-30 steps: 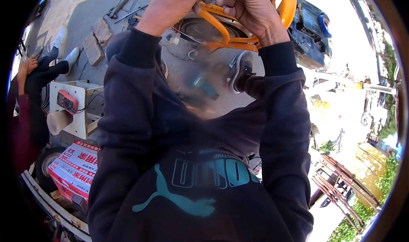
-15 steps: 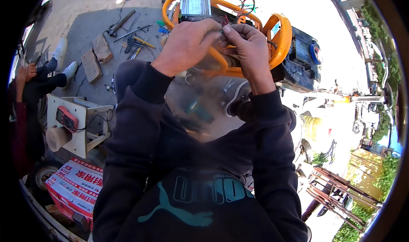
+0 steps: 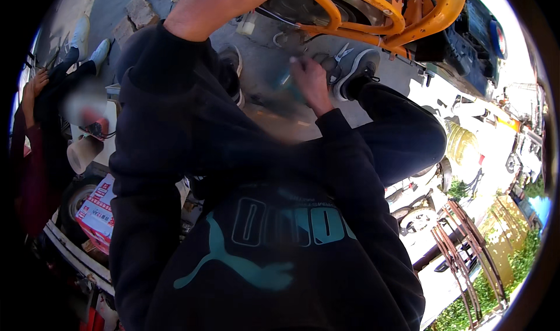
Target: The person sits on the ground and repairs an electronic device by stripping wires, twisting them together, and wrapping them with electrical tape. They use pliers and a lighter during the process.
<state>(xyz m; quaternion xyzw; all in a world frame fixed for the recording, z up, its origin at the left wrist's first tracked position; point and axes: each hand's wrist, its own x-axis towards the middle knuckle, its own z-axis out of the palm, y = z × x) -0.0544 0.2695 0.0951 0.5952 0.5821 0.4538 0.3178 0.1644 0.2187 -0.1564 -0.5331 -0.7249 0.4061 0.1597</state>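
Note:
My left hand [image 3: 239, 1] reaches up past the top edge, beside an orange tubular frame [image 3: 443, 16]; its fingers are cut off, so what it holds is hidden. Lower down, between my shoes, my right hand [image 3: 313, 86] is near the ground, next to a blurred teal thing [image 3: 284, 81] whose kind I cannot make out. Blur also covers the right fingertips, so I cannot tell whether they grip it. Beyond the right hand, close to my right shoe [image 3: 360, 71], lie scissors [image 3: 343, 52].
Bricks [image 3: 141, 11] lie on the ground at the upper left. Another person's shoes [image 3: 80, 36] are at the far left, above a red meter [image 3: 99, 127] on a stand. A red and white box [image 3: 98, 214] stands below. Rusty bars [image 3: 466, 255] are at the right.
My hands have come apart from their meeting point over the orange frame. The right has dropped toward the ground; the left now runs out of the top edge. The view has shifted downward.

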